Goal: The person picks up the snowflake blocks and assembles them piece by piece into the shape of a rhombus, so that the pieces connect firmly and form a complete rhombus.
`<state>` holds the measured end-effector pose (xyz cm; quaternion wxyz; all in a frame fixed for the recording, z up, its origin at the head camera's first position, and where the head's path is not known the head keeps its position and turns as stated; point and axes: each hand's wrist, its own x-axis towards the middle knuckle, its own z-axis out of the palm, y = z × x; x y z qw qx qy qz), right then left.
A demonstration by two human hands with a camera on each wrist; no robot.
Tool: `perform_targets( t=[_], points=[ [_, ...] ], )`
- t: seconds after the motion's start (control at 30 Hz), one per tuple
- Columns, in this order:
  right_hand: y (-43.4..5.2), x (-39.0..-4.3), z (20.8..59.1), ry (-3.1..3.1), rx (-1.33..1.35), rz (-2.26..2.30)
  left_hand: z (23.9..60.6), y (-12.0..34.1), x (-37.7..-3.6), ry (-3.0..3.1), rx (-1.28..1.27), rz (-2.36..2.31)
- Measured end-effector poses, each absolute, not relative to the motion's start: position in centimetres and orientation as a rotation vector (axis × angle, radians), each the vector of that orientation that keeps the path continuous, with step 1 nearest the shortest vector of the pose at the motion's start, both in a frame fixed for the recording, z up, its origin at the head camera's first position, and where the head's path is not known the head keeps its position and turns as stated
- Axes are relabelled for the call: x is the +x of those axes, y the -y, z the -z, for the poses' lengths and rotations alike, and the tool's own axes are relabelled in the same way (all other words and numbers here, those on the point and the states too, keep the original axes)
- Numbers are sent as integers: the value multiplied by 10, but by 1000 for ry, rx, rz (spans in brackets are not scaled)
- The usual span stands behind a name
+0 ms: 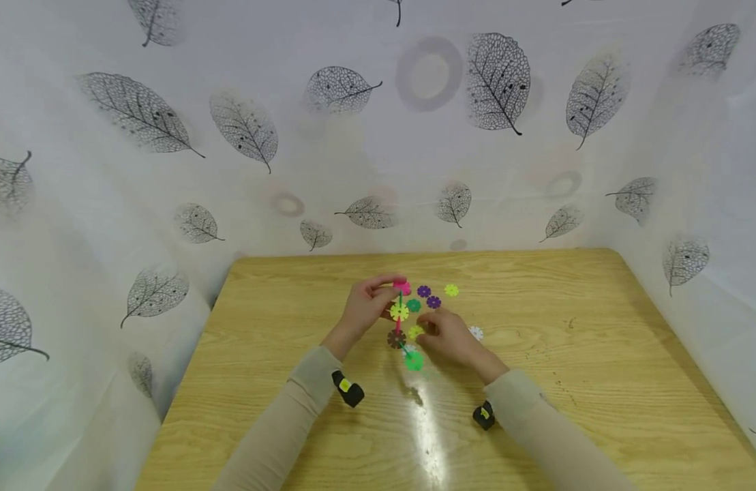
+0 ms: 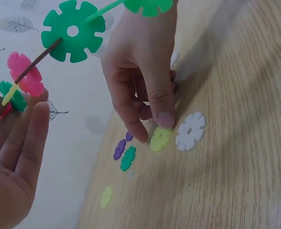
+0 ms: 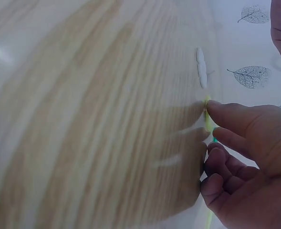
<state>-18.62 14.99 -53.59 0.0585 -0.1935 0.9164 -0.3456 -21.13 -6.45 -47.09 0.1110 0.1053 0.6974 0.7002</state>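
Observation:
My left hand [image 1: 367, 307] pinches the upper end of a chain of slotted plastic snowflake discs. Pink [image 1: 405, 288], yellow [image 1: 399, 311], brown [image 1: 397, 339] and bright green [image 1: 414, 361] discs show along it, with others seen edge-on between them. The chain hangs above the table. Low over the wood, my right hand [image 1: 452, 337] has its thumb and index finger at the edges of a loose yellow snowflake disc [image 2: 161, 138], the thumb touching it. This disc lies flat, and its contact with the index fingertip is hard to make out. Close beside it lies a white disc [image 2: 191, 132].
Beyond the hands, two purple discs [image 1: 433, 301], a green disc [image 1: 414, 305] and another yellow disc [image 1: 452, 290] lie on the wooden table [image 1: 261, 327]. A second white disc [image 1: 476, 333] is right of my right hand. Leaf-printed sheeting [image 1: 365, 157] surrounds the table's back and sides.

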Motion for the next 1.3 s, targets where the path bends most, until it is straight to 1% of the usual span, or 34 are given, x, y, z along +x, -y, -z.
perform_targets(
  t=[0.3,0.6,0.93,1.13,1.3],
  points=[
    [-149,-187,533,-2761,-555,1009,475,65,-214,-2094,330,-2051],
    [-150,-188,533,-2736,-561,1006,478,67,-217,-2099,291,-2030],
    [-156,-193,532,-2634,-463,1175,480,69,-221,-2102,282,-2024],
    [-157,-194,512,-2634,-392,1367,479,72,-223,-2125,255,-2007],
    [-153,-193,486,-2625,-412,1565,474,72,-224,-2109,244,-1999]
  ],
)
